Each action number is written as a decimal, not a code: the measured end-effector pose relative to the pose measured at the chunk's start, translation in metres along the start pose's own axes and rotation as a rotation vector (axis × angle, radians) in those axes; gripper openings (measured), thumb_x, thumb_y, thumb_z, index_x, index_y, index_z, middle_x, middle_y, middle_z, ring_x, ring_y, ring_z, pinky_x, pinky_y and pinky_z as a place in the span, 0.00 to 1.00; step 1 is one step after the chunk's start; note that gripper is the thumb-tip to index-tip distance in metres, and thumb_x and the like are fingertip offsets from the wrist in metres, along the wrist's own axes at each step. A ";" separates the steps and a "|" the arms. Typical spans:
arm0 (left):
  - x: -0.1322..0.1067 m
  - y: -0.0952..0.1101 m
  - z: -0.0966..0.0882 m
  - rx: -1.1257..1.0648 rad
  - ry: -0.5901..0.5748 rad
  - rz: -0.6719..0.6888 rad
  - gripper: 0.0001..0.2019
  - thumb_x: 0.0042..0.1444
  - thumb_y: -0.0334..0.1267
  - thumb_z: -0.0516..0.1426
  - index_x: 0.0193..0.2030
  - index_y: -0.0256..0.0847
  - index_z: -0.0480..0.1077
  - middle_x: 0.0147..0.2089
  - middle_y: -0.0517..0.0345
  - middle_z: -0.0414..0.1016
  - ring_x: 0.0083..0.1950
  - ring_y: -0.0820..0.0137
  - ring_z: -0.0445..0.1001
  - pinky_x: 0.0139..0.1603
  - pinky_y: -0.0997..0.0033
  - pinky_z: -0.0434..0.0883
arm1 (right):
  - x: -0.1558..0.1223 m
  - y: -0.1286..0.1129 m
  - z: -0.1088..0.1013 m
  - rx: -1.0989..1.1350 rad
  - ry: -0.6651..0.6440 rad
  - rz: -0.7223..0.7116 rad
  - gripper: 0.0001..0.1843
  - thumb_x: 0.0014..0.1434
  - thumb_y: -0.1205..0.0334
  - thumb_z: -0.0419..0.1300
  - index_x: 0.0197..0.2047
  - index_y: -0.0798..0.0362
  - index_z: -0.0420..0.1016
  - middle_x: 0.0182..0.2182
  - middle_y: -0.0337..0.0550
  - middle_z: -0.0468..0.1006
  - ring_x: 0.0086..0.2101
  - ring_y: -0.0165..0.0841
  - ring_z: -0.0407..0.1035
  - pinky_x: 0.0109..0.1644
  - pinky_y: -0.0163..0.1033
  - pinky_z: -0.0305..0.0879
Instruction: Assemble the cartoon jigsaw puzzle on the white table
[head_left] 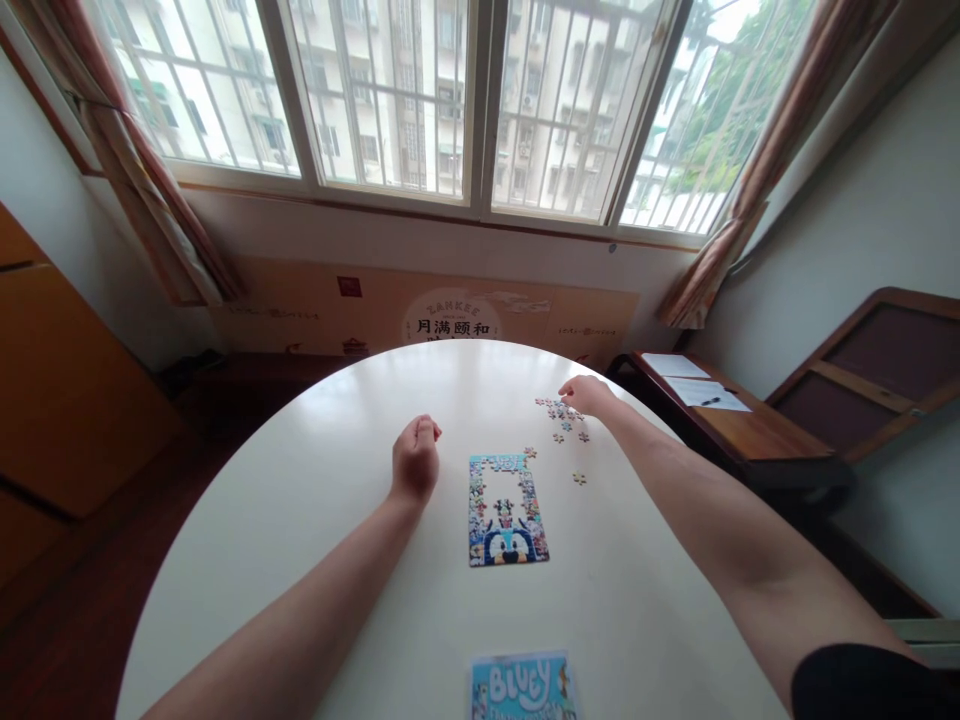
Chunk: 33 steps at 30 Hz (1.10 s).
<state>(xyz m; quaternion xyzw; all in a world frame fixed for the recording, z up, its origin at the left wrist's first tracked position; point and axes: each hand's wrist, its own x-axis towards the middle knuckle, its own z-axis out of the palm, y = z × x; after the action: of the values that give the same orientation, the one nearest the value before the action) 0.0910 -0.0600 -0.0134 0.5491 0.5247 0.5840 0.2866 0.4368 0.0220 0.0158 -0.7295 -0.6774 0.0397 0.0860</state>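
A small, partly filled jigsaw puzzle lies flat on the round white table, with a blank gap in its middle. Several loose puzzle pieces are scattered beyond its upper right corner. My right hand reaches out to that scatter, fingers curled down onto the pieces; what it pinches is hidden. My left hand rests on the table left of the puzzle, closed in a loose fist with nothing seen in it. A single stray piece lies right of the puzzle.
A blue puzzle box lid sits at the table's near edge. A wooden side table with papers stands to the right, a folded wooden frame behind it. Windows and curtains fill the far wall.
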 end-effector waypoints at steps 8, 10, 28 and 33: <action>-0.002 0.002 0.000 0.038 -0.006 0.003 0.15 0.60 0.43 0.46 0.24 0.45 0.62 0.25 0.59 0.66 0.31 0.65 0.66 0.35 0.66 0.64 | 0.013 -0.007 -0.002 -0.070 -0.161 -0.025 0.13 0.62 0.56 0.68 0.47 0.52 0.82 0.46 0.45 0.82 0.47 0.39 0.76 0.53 0.47 0.72; -0.003 0.002 0.000 0.047 -0.005 0.000 0.15 0.61 0.43 0.46 0.24 0.45 0.62 0.25 0.59 0.66 0.30 0.65 0.66 0.35 0.66 0.64 | 0.017 -0.007 -0.003 -0.060 -0.196 -0.021 0.13 0.67 0.54 0.64 0.49 0.54 0.78 0.48 0.46 0.80 0.47 0.38 0.76 0.53 0.49 0.73; -0.005 0.005 0.002 0.096 -0.043 -0.005 0.16 0.63 0.44 0.47 0.24 0.45 0.61 0.21 0.61 0.63 0.28 0.66 0.65 0.32 0.66 0.61 | -0.036 -0.035 -0.038 0.579 0.007 -0.060 0.13 0.50 0.54 0.72 0.35 0.55 0.83 0.31 0.46 0.84 0.29 0.33 0.74 0.30 0.36 0.66; -0.009 0.009 0.001 0.180 -0.114 0.054 0.17 0.64 0.44 0.48 0.24 0.44 0.62 0.21 0.62 0.63 0.27 0.66 0.66 0.31 0.66 0.61 | -0.102 -0.085 -0.016 0.989 -0.170 -0.106 0.20 0.49 0.52 0.73 0.43 0.53 0.82 0.31 0.46 0.85 0.26 0.32 0.72 0.25 0.34 0.59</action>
<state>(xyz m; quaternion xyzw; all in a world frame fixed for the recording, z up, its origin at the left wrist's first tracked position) 0.0967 -0.0706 -0.0085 0.6187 0.5430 0.5099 0.2497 0.3481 -0.0748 0.0405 -0.5600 -0.6184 0.4108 0.3677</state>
